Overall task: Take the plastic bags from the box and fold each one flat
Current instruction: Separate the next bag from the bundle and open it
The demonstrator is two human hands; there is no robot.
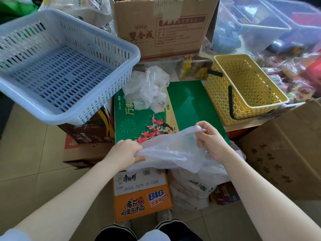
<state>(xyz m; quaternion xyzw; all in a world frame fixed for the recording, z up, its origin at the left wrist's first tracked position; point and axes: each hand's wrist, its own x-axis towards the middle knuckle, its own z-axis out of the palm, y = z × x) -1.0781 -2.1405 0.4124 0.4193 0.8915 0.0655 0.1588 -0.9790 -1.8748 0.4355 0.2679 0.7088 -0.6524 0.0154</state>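
- Both forearms reach over the green carton (191, 101), which serves as the worktop.
- Blue basket (57, 66), one, sits tilted left of the carton; yellow basket (243, 87), one, sits to its right, probably to take folded bags.
- One white plastic bag (170, 150) hangs stretched over the carton's near edge, likely being pulled straight before folding.
- A crumpled bag heap (147, 87) waits on the carton's far left corner; its count is unclear.
- Left hand (125, 152) has its grip closed on one bag edge; right hand (208, 136) pinches the opposite end.
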